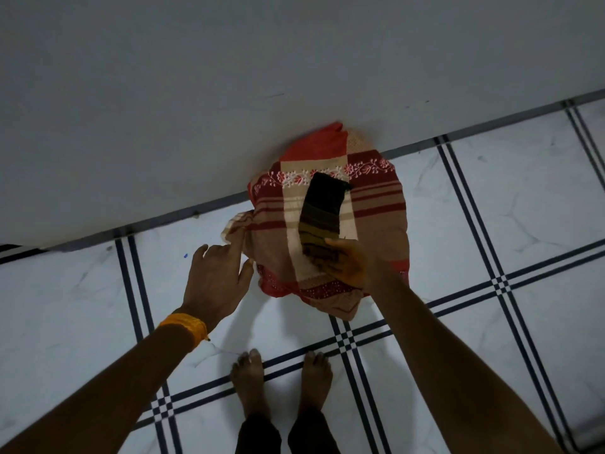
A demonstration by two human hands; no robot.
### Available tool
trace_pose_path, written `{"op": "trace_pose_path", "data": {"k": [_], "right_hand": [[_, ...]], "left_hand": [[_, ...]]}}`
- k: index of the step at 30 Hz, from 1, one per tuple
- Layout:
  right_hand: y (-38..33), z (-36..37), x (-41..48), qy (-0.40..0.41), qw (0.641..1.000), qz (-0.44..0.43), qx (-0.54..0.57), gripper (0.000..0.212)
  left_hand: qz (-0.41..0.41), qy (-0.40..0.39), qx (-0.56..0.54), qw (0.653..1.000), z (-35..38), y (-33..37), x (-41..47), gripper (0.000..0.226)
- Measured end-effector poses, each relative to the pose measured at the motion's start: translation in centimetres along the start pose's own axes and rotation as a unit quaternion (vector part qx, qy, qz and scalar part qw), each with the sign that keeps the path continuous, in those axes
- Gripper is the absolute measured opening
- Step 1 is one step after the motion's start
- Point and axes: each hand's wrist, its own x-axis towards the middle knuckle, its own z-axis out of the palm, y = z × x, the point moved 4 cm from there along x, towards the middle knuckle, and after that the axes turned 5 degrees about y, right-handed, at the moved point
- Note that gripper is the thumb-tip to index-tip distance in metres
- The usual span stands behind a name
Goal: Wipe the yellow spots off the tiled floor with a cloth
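My right hand (347, 260) grips the dark folded striped cloth (322, 211) by its near end, over the red-and-beige patterned fabric bundle (376, 224) heaped against the grey wall (196, 93). Probably the wiper. Left hand (214, 276) spread, holding nothing, at the bundle's edge. No yellow spots discernible on the white tiled floor (491, 198).

This looks like a room in a home: white marble-look floor tiles (65, 290) edged with dark double lines, a plain pale wall (196, 93), bare feet (248, 381) on the floor, and a patterned fabric bundle (376, 217) lying against the wall.
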Motion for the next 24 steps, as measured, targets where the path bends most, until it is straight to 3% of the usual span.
{"op": "trace_pose_path", "data": {"k": [4,8,12,16,18,21,24], "right_hand": [[-1.3,1.0,0.3,0.031,0.997,-0.065,-0.001,0.008],[-1.8,1.8,0.7,0.089,0.986,-0.143,0.001,0.013],[-0.6,2.4,0.5,0.135,0.983,-0.123,-0.022,0.028],[1.2,2.6,-0.1,0.164,0.981,-0.088,-0.056,0.028],[2.1,2.8,-0.8,0.178,0.974,-0.049,-0.132,0.03],[2.2,2.6,-3.0,0.263,0.901,-0.065,-0.339,0.052],[0.2,5.0,-6.5,0.258,0.806,-0.25,-0.471,0.036]], "left_hand": [[-0.008,0.002,-0.009,1.0,-0.5,0.2,0.5,0.057],[0.011,0.027,-0.034,0.999,-1.4,1.2,0.8,0.053],[0.025,0.037,-0.035,0.998,-2.4,2.0,1.4,0.05],[0.019,0.038,-0.029,0.999,-3.4,2.9,1.6,0.052],[0.016,0.032,-0.023,0.999,-4.0,2.9,1.5,0.054],[0.012,0.027,-0.013,0.999,-5.0,3.2,0.4,0.061],[0.004,0.051,0.009,0.999,-7.2,3.0,-0.2,0.056]]}}
